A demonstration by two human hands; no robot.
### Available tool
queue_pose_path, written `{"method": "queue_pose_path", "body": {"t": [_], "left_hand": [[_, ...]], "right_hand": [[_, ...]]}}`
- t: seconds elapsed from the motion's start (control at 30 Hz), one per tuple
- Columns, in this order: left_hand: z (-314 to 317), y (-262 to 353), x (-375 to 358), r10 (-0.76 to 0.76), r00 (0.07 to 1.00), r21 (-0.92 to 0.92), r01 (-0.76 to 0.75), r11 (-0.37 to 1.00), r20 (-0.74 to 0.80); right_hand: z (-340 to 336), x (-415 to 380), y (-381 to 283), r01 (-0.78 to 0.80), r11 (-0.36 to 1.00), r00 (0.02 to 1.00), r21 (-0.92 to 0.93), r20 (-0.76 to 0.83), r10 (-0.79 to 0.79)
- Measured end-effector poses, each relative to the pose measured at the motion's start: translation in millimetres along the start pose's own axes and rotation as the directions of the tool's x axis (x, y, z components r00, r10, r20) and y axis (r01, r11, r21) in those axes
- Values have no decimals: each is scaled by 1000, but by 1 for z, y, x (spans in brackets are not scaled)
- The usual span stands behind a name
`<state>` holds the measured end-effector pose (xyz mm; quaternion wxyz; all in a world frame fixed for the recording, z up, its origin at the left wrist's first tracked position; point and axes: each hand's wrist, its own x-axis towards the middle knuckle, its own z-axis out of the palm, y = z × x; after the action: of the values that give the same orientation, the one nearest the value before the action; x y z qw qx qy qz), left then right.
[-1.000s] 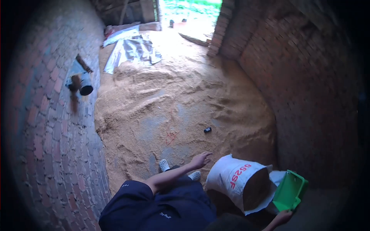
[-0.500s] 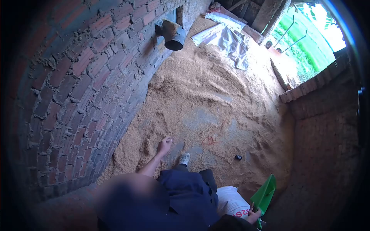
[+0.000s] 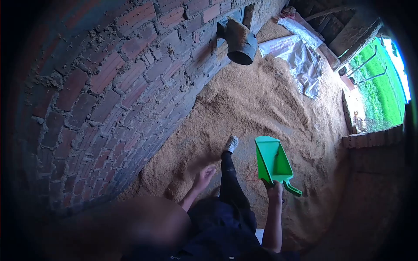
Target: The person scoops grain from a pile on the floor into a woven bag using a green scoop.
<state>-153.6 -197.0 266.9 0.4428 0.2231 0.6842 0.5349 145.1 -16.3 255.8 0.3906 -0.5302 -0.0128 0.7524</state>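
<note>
My right hand [image 3: 274, 189] grips a green scoop [image 3: 273, 160] at its rear. The scoop's wide mouth points away from me, and its hollow side faces up. My left hand [image 3: 204, 177] hangs above the light brown loose material [image 3: 257, 106] on the floor, its fingers loosely curled and apart with nothing visible in them. One shoe [image 3: 231, 144], grey and speckled, rests on the floor between my hands.
A brick wall [image 3: 109, 87] rises on the left, with a pipe elbow [image 3: 242, 45] jutting from it. Silvery sheeting [image 3: 300, 65] lies at the back. A low brick ledge [image 3: 374, 137] borders the bright opening at the right. A white sack [image 3: 260, 235] shows beside my body.
My right hand has brought the green scoop up and forward from beside the white sack. My left hand has shifted right and nearer my body in view. My leg now reaches farther forward, and the view has turned.
</note>
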Motion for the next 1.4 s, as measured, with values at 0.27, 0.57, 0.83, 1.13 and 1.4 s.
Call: {"method": "queue_pose_path", "body": {"t": [0.27,0.57,0.83,1.13,1.4], "left_hand": [[18,9,171,-219,975,-77,216,973,-34],[-9,-37,337,-168,904,562,381,734,-393],[-64,-111,432,-325,937,662,325,675,-129],[-91,-149,546,-432,894,798,175,576,116],[-93,-146,664,-569,812,977,-5,213,128]], "right_hand": [[167,153,129,-161,958,986,-236,-81,145],[255,219,232,-74,919,957,-388,-287,-44],[242,294,291,-194,930,862,-314,-508,8],[268,371,344,-284,951,852,-124,-487,191],[296,424,397,-318,903,693,-290,-721,12]]}}
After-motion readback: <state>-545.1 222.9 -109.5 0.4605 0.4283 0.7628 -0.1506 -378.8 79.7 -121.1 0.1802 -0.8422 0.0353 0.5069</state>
